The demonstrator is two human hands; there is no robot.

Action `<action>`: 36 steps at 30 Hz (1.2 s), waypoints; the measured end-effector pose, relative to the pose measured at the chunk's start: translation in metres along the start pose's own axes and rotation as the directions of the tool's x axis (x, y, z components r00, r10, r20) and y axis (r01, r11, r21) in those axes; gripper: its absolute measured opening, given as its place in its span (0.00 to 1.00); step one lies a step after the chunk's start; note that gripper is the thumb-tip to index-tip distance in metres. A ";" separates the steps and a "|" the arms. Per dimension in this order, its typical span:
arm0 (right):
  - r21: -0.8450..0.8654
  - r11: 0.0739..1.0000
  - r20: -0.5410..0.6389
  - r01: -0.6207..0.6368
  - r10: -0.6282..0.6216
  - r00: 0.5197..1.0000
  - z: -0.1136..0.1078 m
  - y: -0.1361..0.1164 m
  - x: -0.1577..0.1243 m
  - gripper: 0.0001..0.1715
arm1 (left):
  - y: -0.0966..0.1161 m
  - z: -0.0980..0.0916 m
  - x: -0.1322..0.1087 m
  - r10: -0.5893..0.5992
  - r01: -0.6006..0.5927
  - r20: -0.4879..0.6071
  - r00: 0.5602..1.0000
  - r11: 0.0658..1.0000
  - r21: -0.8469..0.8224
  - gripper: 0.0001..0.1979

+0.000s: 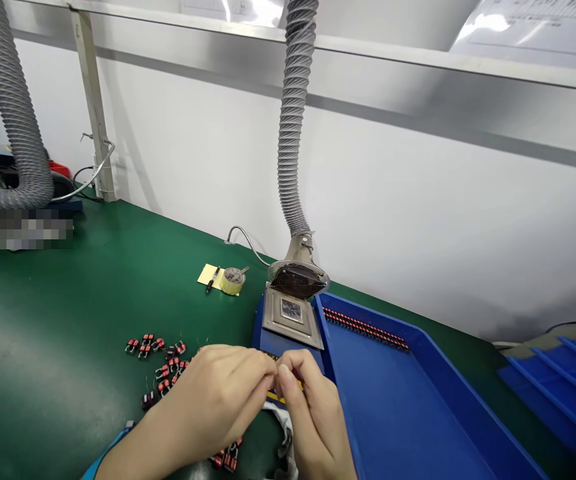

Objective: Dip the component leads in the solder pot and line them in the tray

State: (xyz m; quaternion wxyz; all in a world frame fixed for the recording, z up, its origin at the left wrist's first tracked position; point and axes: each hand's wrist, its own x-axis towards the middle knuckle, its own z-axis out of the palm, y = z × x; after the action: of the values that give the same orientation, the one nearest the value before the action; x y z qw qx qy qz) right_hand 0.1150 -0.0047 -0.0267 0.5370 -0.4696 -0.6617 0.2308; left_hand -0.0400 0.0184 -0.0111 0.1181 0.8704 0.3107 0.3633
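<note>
My left hand point(218, 390) and my right hand point(313, 410) meet at the fingertips, both pinched closed. Whatever they hold between them is too small or hidden to make out. Just beyond the fingers is a blue-sided device with a square metal top point(271, 317) and a small shiny window point(291, 311). Small red-and-black wired parts point(163, 372) lie loose beside my left forearm, and more of these parts point(231, 457) show beneath it. A white and dark cloth point(284, 427) is partly covered by my right hand.
A blue tray point(398, 400) on the right holds rows of red-and-black parts point(365, 328) along its back wall. Over the device hangs a fume hood point(298, 277) on a grey hose point(295, 127). A tape roll point(233, 281) and a pen point(213, 280) lie on yellow paper point(205, 273).
</note>
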 end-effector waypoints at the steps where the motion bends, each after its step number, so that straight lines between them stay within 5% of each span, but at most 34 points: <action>1: 0.076 0.996 -0.002 -0.045 0.045 0.999 0.000 0.001 -0.001 0.18 | 0.000 0.001 0.000 0.020 -0.019 -0.017 1.000 0.999 0.026 0.10; 4: 0.238 0.971 -0.038 0.013 -0.004 0.999 -0.002 0.002 0.000 0.21 | 0.000 0.002 0.000 -0.002 -0.005 -0.115 0.993 0.998 -0.055 0.09; 6: 0.167 0.975 -0.096 0.145 -0.130 0.987 -0.004 0.003 0.002 0.15 | 0.001 0.002 -0.001 -0.071 0.045 -0.146 0.987 0.984 -0.172 0.08; 8: 0.059 0.962 -0.107 0.267 -0.260 0.960 -0.004 0.002 0.004 0.10 | 0.001 0.001 -0.002 -0.156 0.118 -0.116 0.981 0.952 -0.283 0.08; 11: 0.029 0.913 -0.098 0.407 -0.403 0.910 -0.001 0.002 0.007 0.18 | 0.001 -0.001 -0.004 -0.236 0.200 -0.045 0.971 0.898 -0.393 0.08; 18: -0.066 0.849 -0.103 0.524 -0.528 0.843 0.001 0.006 0.010 0.20 | 0.001 -0.004 -0.003 -0.186 0.159 -0.041 0.982 0.918 -0.363 0.08; 20: -0.076 0.880 -0.066 0.469 -0.474 0.878 0.001 0.005 0.008 0.14 | 0.000 -0.001 -0.003 -0.079 0.052 -0.103 0.992 0.969 -0.243 0.08; 23: 0.099 0.987 0.028 0.125 -0.129 0.991 0.002 0.004 0.005 0.12 | -0.002 0.004 -0.002 0.117 -0.123 -0.177 0.977 0.992 -0.019 0.10; 26: 0.468 0.872 0.137 -0.143 0.088 0.987 0.004 0.004 0.005 0.22 | -0.002 0.005 -0.001 0.137 -0.143 -0.199 0.970 0.990 -0.013 0.10; 28: 0.547 0.836 0.055 -0.044 0.016 0.998 0.003 0.005 0.007 0.19 | 0.000 0.001 0.000 0.041 -0.066 -0.199 0.979 0.991 -0.121 0.09; 30: 0.397 0.907 -0.056 0.140 -0.128 0.990 0.000 0.006 0.008 0.06 | 0.001 -0.003 -0.001 -0.069 0.031 -0.157 0.985 0.972 -0.233 0.08; 32: 0.186 0.936 -0.078 0.297 -0.287 0.955 -0.001 0.006 0.009 0.12 | 0.002 -0.006 -0.002 -0.130 0.093 -0.099 0.987 0.947 -0.308 0.08; 34: 0.056 0.908 -0.079 0.415 -0.410 0.909 -0.001 0.007 0.008 0.18 | 0.002 -0.005 -0.002 -0.130 0.099 -0.081 0.988 0.945 -0.310 0.08; 36: 0.009 0.921 -0.080 0.388 -0.387 0.919 0.001 0.006 0.006 0.13 | 0.001 -0.001 -0.002 -0.062 0.034 -0.117 0.991 0.974 -0.226 0.08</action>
State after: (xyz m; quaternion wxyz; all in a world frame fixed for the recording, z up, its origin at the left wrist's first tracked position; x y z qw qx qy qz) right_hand 0.1163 0.0039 -0.0293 0.6026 -0.3314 -0.7176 0.1099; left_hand -0.0409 0.0163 -0.0110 0.2044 0.8198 0.2954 0.4459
